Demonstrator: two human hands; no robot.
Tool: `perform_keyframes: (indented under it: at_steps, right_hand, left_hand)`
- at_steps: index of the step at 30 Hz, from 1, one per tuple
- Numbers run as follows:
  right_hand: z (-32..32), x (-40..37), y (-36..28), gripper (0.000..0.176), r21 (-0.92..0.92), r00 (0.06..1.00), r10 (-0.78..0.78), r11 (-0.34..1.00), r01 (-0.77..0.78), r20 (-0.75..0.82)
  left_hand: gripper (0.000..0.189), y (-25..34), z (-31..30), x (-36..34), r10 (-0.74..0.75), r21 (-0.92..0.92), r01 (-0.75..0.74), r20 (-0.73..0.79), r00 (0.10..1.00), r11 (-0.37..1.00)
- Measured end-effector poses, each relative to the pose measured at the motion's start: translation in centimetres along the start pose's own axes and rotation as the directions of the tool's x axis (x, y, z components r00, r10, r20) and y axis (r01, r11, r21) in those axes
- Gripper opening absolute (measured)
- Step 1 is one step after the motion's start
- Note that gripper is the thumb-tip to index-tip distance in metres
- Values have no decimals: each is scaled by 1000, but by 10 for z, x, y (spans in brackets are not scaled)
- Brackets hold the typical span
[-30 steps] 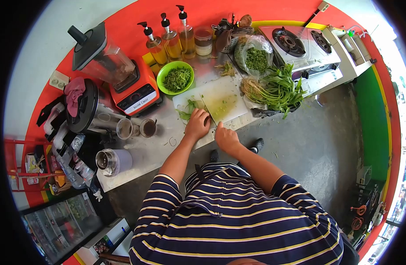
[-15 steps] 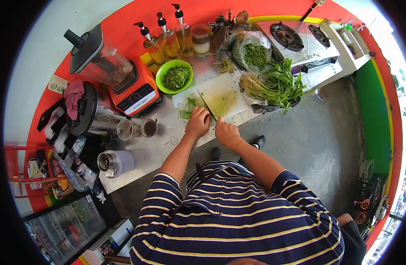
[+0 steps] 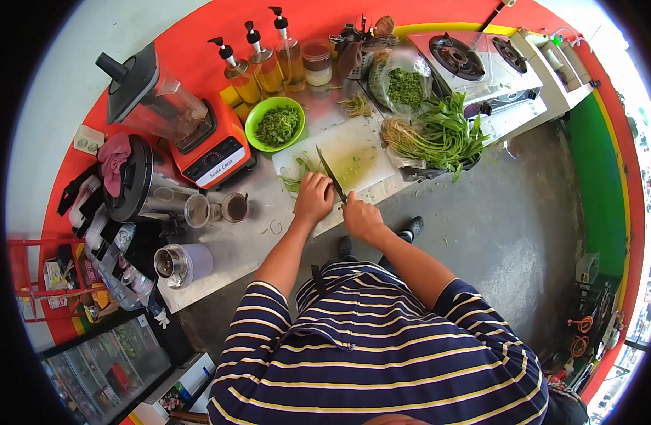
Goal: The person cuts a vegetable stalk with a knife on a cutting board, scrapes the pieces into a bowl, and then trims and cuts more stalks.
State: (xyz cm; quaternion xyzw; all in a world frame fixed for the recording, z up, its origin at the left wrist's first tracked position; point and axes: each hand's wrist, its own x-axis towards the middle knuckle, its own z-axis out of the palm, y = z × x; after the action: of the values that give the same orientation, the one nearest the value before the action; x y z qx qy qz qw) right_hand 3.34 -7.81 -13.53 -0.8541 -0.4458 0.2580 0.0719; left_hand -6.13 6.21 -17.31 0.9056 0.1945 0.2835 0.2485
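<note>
My right hand [image 3: 362,214] is closed round the handle of a kitchen knife [image 3: 330,170], whose blade slants up and left across the white cutting board [image 3: 379,154]. Left of the blade, my left hand [image 3: 315,195] presses down with curled fingers on green leafy stalks [image 3: 296,177]. Part of those greens is hidden under the fingers. Small chopped bits and a green stain [image 3: 361,159] mark the board right of the knife. Behind the board stands a lime-green bowl [image 3: 255,141] holding chopped greens [image 3: 277,126].
A bunch of leafy greens with roots [image 3: 439,134] lies right of the board, below a plastic bag of chopped greens [image 3: 405,88]. A gas stove [image 3: 481,71] is at the back right. The red blender [image 3: 213,152], pump bottles [image 3: 265,65] and a glass cup [image 3: 235,207] stand left.
The knife's handle end has shifted slightly against the board, and the blade sits at a slightly different angle. My left hand still holds the greens down. The whole view has shifted a little.
</note>
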Motion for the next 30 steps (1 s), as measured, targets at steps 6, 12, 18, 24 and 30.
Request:
perform_keyframes:
  at_steps: [6, 12, 18, 24, 30]
  right_hand:
    - [-22, 9, 25, 34, 85, 994, 107, 991, -103, -35]
    - [-29, 8, 34, 34, 67, 994, 34, 997, -27, -102]
    - [-17, -9, 36, 34, 111, 996, -85, 990, 84, 4]
    - [-31, 4, 52, 35, 117, 996, 58, 992, -49, -72]
    - [-33, 11, 51, 36, 133, 988, 5, 991, 16, -156]
  left_hand:
    - [13, 5, -6, 0, -82, 102, 91, -90, 993, 991]
    - [14, 2, -3, 1, -189, 185, 224, -192, 963, 957]
    - [14, 2, -3, 0, -211, 205, 245, -174, 962, 948]
    - [14, 1, -2, -1, -199, 187, 233, -182, 963, 954]
    - [15, 2, -5, -1, -193, 212, 234, -197, 961, 949]
